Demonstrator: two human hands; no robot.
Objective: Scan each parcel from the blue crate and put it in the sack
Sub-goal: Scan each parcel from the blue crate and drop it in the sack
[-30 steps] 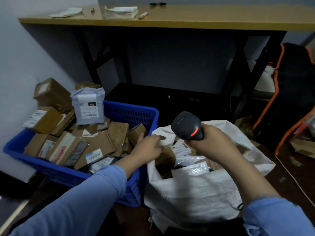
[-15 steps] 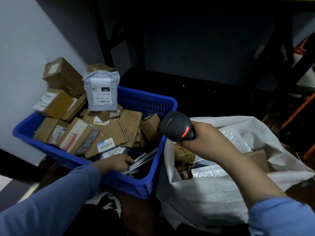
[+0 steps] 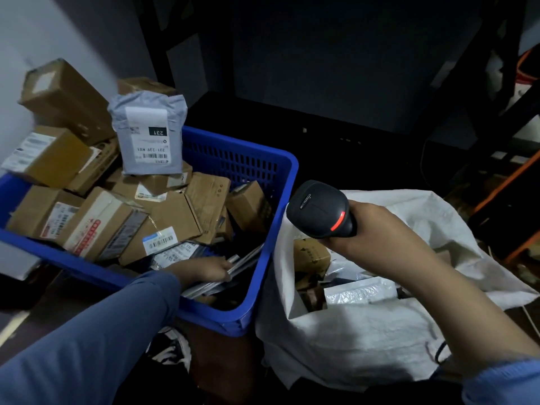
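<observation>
sack [image 3: 365,331] beside blue crate [image 3: 280,176], parcels [image 3: 181,211] heaped in both; we see the left hand [image 3: 210,270], deeper in the crate's near corner than before, curling round flat packets [image 3: 244,260]; the right hand [image 3: 377,229] still clasps the scanner [image 3: 320,213] over the sack.

Shows a pale wall [image 3: 43,33] at the upper left, meeting a dark back panel [image 3: 336,54] behind a black frame leg [image 3: 152,54]. Finds a low black shelf [image 3: 321,133] under that panel, with a thin dark cable [image 3: 422,159] hanging just right of it. Catches black gear with orange edging [image 3: 502,195] at the right edge and a white bundle [image 3: 523,90] above it. Takes in dark brown floor [image 3: 222,361] at the bottom, bearing what looks like a black-and-white shoe [image 3: 172,349].
</observation>
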